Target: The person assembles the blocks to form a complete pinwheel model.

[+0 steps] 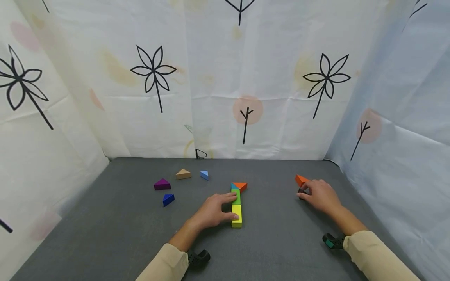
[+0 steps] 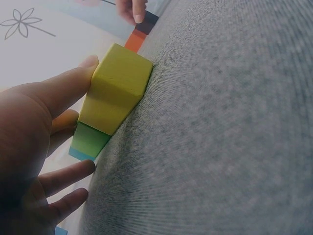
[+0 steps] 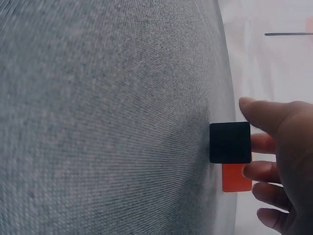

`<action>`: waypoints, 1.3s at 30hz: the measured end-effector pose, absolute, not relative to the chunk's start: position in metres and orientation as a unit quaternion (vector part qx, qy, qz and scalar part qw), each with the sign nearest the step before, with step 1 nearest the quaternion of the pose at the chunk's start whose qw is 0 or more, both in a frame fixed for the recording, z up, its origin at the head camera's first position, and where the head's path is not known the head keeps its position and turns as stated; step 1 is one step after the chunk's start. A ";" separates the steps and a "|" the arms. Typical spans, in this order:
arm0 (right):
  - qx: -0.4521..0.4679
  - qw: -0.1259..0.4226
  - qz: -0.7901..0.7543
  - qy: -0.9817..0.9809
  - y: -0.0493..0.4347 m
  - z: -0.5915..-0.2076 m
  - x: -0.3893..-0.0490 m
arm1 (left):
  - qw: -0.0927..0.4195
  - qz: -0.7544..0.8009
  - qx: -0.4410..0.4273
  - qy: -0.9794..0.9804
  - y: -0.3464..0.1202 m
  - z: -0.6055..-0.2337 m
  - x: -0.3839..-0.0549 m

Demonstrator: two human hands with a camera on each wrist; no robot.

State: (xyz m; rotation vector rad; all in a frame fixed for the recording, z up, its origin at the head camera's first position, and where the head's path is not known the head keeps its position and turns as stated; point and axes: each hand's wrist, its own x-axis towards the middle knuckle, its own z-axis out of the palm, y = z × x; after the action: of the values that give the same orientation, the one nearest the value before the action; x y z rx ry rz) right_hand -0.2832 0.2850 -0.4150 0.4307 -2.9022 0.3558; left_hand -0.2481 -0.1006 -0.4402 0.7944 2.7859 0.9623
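Note:
My left hand lies flat on the grey mat, its straight fingers and thumb touching the left side of a yellow block and a green block. These stand in a line with a teal and orange triangle pair at the far end. The left wrist view shows the yellow block and green block against my fingers. My right hand pinches a small black block. An orange block lies just beyond it.
Loose triangles lie at the far left of the mat: purple, tan, light blue and dark blue. Patterned cloth walls close in the back and both sides.

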 end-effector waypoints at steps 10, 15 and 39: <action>0.158 0.082 0.140 -0.974 0.283 -0.415 -0.284 | 0.050 0.318 0.259 0.911 -0.101 -0.443 -0.248; 0.162 0.084 0.141 -0.973 0.276 -0.407 -0.289 | 0.050 0.318 0.261 0.910 -0.101 -0.444 -0.247; 0.237 0.144 0.139 -0.951 0.221 -0.383 -0.318 | 0.047 0.312 0.258 0.913 -0.101 -0.444 -0.250</action>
State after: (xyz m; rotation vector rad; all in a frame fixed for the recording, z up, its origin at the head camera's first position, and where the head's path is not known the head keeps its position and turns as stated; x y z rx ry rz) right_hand -0.3185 0.2213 -0.3827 0.6829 -2.7404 0.4013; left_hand -0.2499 -0.1012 -0.4437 0.7858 2.7863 0.9523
